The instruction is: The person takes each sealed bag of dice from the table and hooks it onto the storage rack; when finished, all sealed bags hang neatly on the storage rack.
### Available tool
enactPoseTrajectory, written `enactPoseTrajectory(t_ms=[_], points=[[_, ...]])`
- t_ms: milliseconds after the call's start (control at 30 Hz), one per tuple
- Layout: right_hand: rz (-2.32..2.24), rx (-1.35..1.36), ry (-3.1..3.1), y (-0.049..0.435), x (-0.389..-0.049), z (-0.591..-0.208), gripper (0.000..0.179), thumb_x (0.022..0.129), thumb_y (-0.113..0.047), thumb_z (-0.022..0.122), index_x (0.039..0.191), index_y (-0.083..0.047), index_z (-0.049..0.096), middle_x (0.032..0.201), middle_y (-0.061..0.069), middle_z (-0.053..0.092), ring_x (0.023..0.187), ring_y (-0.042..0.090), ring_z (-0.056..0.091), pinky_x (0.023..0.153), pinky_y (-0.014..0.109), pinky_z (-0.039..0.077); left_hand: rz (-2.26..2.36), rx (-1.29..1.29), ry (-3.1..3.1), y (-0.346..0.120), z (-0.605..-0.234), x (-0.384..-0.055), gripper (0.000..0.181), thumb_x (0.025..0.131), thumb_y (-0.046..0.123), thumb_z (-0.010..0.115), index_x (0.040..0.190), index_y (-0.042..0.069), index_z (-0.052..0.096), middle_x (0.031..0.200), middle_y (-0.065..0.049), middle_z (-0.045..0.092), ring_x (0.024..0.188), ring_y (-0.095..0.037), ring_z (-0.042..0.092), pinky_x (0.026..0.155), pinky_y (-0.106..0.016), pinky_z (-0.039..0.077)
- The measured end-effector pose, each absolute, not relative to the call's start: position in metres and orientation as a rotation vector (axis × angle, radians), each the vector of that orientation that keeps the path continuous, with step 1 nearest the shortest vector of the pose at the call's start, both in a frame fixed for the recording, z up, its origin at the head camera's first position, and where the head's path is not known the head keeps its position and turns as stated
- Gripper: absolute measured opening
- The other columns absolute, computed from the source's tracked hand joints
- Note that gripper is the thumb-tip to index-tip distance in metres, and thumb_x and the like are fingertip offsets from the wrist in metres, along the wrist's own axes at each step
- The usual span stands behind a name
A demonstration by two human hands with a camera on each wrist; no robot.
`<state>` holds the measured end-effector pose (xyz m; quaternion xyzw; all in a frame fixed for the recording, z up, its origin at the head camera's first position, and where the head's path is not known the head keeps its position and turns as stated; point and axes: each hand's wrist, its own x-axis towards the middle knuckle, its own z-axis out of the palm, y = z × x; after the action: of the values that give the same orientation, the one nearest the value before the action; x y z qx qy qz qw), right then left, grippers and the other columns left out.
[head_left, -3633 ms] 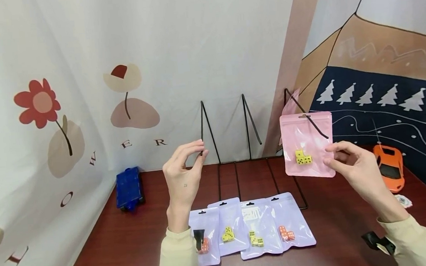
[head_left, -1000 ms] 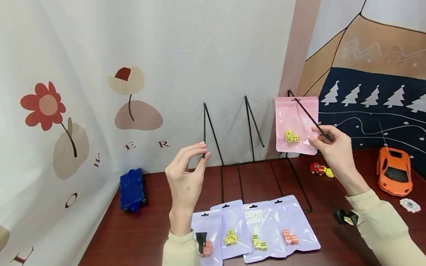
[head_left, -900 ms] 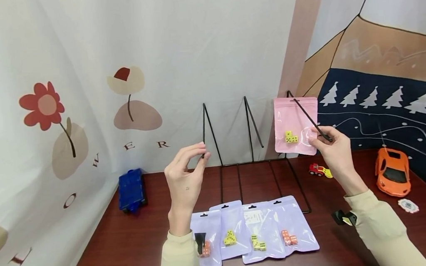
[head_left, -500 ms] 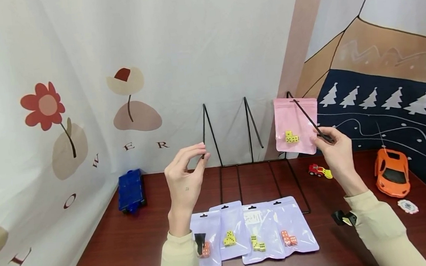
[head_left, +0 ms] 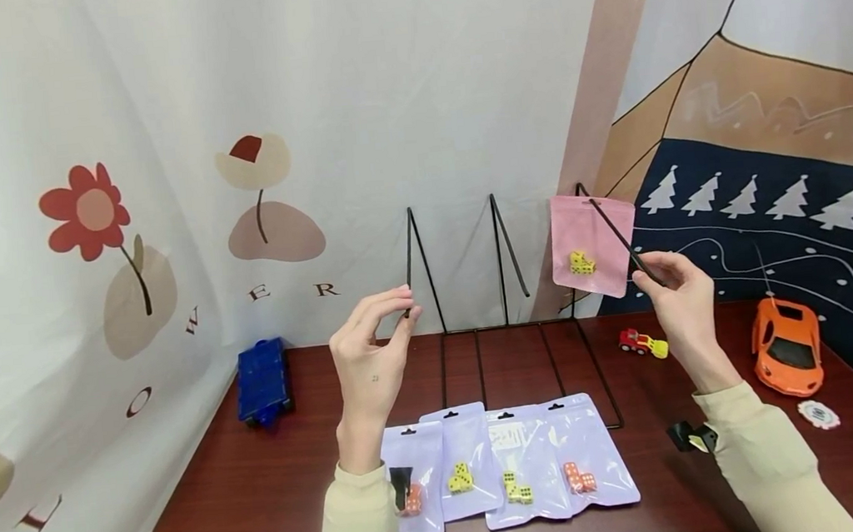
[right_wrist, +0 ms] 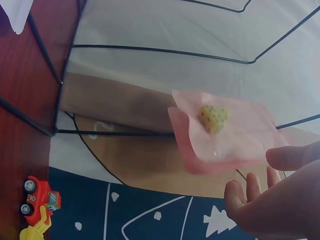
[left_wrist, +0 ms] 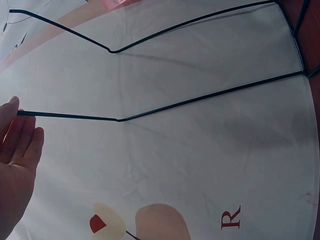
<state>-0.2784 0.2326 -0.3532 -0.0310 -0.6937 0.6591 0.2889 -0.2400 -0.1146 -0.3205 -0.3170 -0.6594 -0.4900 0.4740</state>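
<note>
My left hand [head_left: 369,350] pinches the tip of the leftmost prong [left_wrist: 70,116] of a black wire display rack [head_left: 583,345] between thumb and fingertips. On the rack's right prong hangs a pink zip bag [head_left: 605,243] with yellow dice [head_left: 582,263] inside. Another pink layer [right_wrist: 181,137] shows right behind it in the right wrist view. My right hand [head_left: 685,300] is at that prong's outer end, its thumb and fingers apart from the bag and holding nothing. The middle prong [head_left: 509,247] carries no bag.
Several lilac zip bags [head_left: 590,433] with yellow or orange dice lie overlapping on the brown table in front. A blue toy [head_left: 263,383] stands at the left. Towards the right are a red-yellow toy truck [head_left: 641,343], an orange toy car [head_left: 788,346] and a white chip [head_left: 818,415].
My right hand has brought the pink bag back along the right prong, then let go and drawn slightly right. The bag now hangs tilted. My left hand keeps its pinch.
</note>
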Motion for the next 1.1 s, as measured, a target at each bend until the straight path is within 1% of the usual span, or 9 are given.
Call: enactPoseTrajectory(t_ms=[167,267,367,467,600,733,833,1033,1100], points=[[1.633,-0.090,-1.904,0.231,-0.273,-0.352,0.020,0.088,0.002,0.064,0.108,-0.003,0.065,0.097,-0.003,0.060,0.092,0.009,0.059,0.078,0.011,0.048,-1.188,-0.772,-1.613,-0.115,-0.320,-0.239,0.018,0.076,-0.009,0.074,0.091,0.001,0.072,0.099,-0.010,0.070,0.095,-0.021,0.066,0.082,-0.030,0.053],[1.544,-0.050,-1.950,0.229,-0.269,-0.353,0.017,0.090,-0.002,0.063,0.107,-0.004,0.064,0.095,-0.003,0.061,0.090,0.007,0.059,0.078,0.012,0.048,-1.191,-0.775,-1.610,-0.115,-0.319,-0.239,0.018,0.076,-0.010,0.074,0.091,0.001,0.072,0.098,-0.011,0.070,0.095,-0.022,0.066,0.083,-0.030,0.053],[1.521,-0.003,-1.970,0.227,-0.265,-0.353,0.017,0.090,-0.003,0.063,0.107,-0.002,0.063,0.095,-0.002,0.063,0.090,0.006,0.059,0.079,0.011,0.048,-1.189,-0.776,-1.607,-0.115,-0.318,-0.239,0.018,0.076,-0.010,0.074,0.090,0.001,0.072,0.098,-0.011,0.070,0.095,-0.022,0.066,0.082,-0.030,0.053],[1.505,0.024,-1.995,0.225,-0.263,-0.355,0.019,0.090,-0.003,0.063,0.108,0.004,0.061,0.096,-0.002,0.064,0.088,0.004,0.059,0.079,0.010,0.047,-1.187,-0.776,-1.604,-0.115,-0.318,-0.239,0.018,0.076,-0.010,0.074,0.090,0.000,0.072,0.098,-0.010,0.070,0.094,-0.023,0.066,0.082,-0.029,0.053],[1.452,0.045,-2.066,0.223,-0.259,-0.356,0.020,0.092,-0.007,0.062,0.107,0.006,0.059,0.094,-0.001,0.062,0.083,0.004,0.058,0.073,0.009,0.047,-1.189,-0.780,-1.599,-0.115,-0.318,-0.240,0.019,0.075,-0.011,0.074,0.090,0.000,0.072,0.098,-0.010,0.070,0.094,-0.022,0.066,0.082,-0.030,0.053],[1.386,0.097,-2.133,0.221,-0.255,-0.357,0.018,0.093,-0.010,0.061,0.104,0.004,0.060,0.088,0.003,0.060,0.075,0.007,0.055,0.063,0.011,0.045,-1.187,-0.785,-1.598,-0.115,-0.318,-0.240,0.019,0.075,-0.011,0.074,0.090,0.000,0.072,0.097,-0.011,0.070,0.095,-0.023,0.066,0.083,-0.031,0.053],[1.353,0.143,-2.166,0.220,-0.251,-0.359,0.017,0.094,-0.012,0.060,0.103,0.003,0.061,0.086,0.003,0.060,0.074,0.008,0.054,0.062,0.011,0.045,-1.182,-0.786,-1.596,-0.116,-0.318,-0.240,0.018,0.074,-0.012,0.074,0.089,-0.001,0.072,0.097,-0.013,0.069,0.094,-0.024,0.066,0.083,-0.030,0.053],[1.272,0.197,-2.263,0.219,-0.239,-0.364,0.018,0.095,-0.013,0.059,0.101,0.003,0.062,0.086,0.007,0.060,0.074,0.007,0.053,0.067,0.008,0.044,-1.185,-0.793,-1.592,-0.115,-0.317,-0.239,0.019,0.074,-0.012,0.075,0.089,-0.001,0.072,0.096,-0.015,0.069,0.094,-0.025,0.066,0.082,-0.029,0.053],[1.257,0.212,-2.294,0.219,-0.235,-0.366,0.017,0.095,-0.013,0.059,0.101,0.002,0.062,0.086,0.009,0.061,0.073,0.008,0.054,0.066,0.009,0.045,-1.192,-0.798,-1.590,-0.115,-0.317,-0.239,0.019,0.074,-0.012,0.075,0.089,-0.001,0.072,0.096,-0.015,0.069,0.094,-0.025,0.066,0.082,-0.030,0.053]])
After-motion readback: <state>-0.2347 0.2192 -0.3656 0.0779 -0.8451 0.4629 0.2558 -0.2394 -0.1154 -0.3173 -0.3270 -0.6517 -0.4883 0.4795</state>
